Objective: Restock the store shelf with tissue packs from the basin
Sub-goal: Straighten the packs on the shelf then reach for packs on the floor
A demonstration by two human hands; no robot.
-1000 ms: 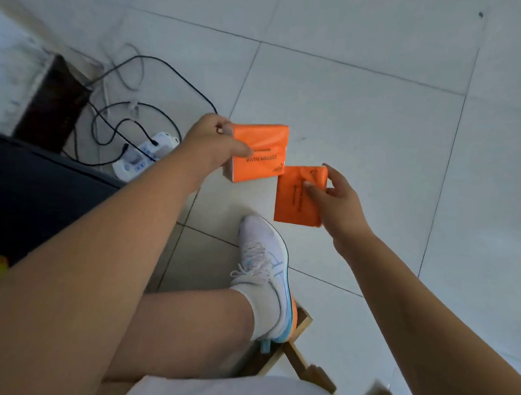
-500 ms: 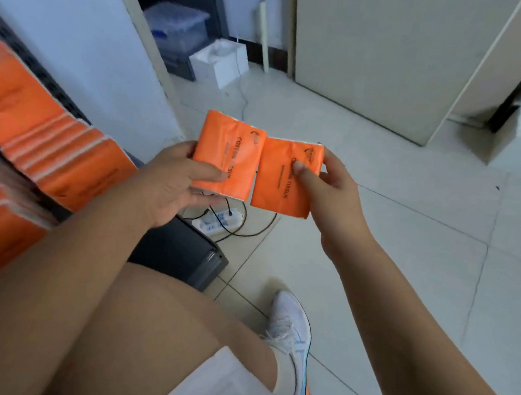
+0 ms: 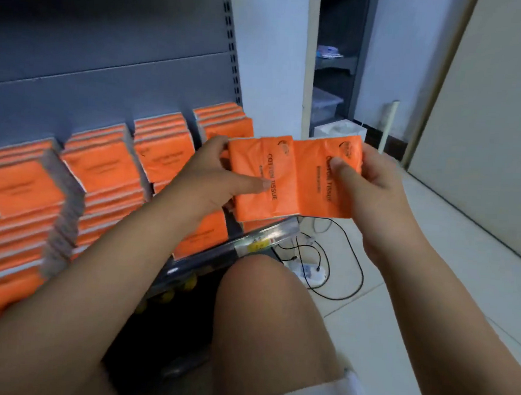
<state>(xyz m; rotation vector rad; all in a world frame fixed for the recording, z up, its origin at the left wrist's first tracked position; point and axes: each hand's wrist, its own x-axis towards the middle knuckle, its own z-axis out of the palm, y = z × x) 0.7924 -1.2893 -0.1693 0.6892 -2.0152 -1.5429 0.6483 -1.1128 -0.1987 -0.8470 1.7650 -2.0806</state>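
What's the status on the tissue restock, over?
Left hand and right hand each grip a tissue pack, left pack, right pack, side by side. Shelf nearly full. Nothing blocking.

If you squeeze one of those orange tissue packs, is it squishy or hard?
Probably squishy: the left tissue pack has a wrinkled wrapper that dents under the left hand. It is likely light, since a few fingers hold it. The shiny wrapper may be a little slippery.

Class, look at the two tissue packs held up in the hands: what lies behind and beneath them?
Behind the tissue packs: stacked orange packs on the shelf; below, floor cables. The stack's front part is covered.
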